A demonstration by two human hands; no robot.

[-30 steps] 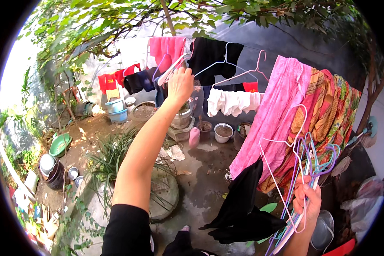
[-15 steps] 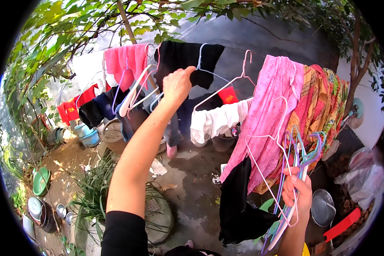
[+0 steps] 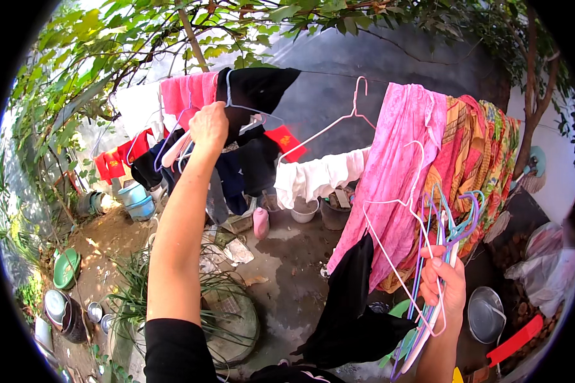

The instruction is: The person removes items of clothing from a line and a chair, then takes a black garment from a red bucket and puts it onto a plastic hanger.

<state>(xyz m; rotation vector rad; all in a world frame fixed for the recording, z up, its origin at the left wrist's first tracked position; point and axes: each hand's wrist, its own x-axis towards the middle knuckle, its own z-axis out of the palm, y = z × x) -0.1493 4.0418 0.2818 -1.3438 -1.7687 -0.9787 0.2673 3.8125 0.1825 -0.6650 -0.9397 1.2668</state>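
My left hand (image 3: 209,126) is closed on a light blue clothes hanger (image 3: 229,96) high at the left of the clothesline; its hook rises in front of a black cloth (image 3: 255,89). More hangers cluster beside that hand, with dark clothes (image 3: 236,175) and a small red cloth (image 3: 284,142) hanging beneath. In my right hand (image 3: 445,281), lower right, is a bunch of plastic hangers (image 3: 450,233) in white, purple and teal, plus a pale pink hanger (image 3: 402,203) sticking out leftward. A black garment (image 3: 358,325) droops beside it; what holds it up is unclear.
A pink patterned cloth (image 3: 406,140) and colourful fabric (image 3: 473,140) drape over the line at right. White items hang from another pink hanger (image 3: 353,116). Below are a leafy potted plant (image 3: 134,287), a pink bottle (image 3: 260,223), blue buckets (image 3: 136,199) and a metal basin (image 3: 485,313).
My left hand has moved left along the line with the blue hanger, and the dark clothes near it have shifted. My right hand stays nearly in place, still holding its bunch.
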